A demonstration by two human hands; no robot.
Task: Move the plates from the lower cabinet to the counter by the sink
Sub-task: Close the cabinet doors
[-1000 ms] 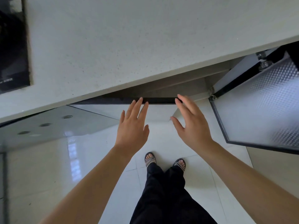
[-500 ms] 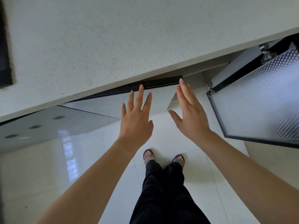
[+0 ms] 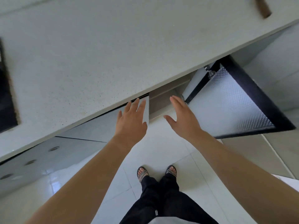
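I look down past a pale speckled counter point(image 3: 84, 65) at the lower cabinet opening point(image 3: 163, 101) under its edge. My left hand point(image 3: 131, 120) reaches toward the opening with fingers spread, its fingertips near the counter's underside. My right hand point(image 3: 182, 118) is held beside it, palm turned inward, fingers apart, holding nothing. The cabinet door point(image 3: 229, 104) with frosted textured glass and a black frame stands swung open to the right. No plates show; the cabinet's inside is hidden by the counter overhang.
A dark recess point(image 3: 6, 94) is cut into the counter at the far left. A brown handle point(image 3: 263, 7) lies at the counter's top right. Glossy white floor tiles point(image 3: 161, 152) lie below, with my feet in sandals point(image 3: 157, 172) and dark trousers.
The view has shifted so the counter fills more of the frame and the open door sits further right. Both hands have stayed open and moved slightly closer to the cabinet opening.
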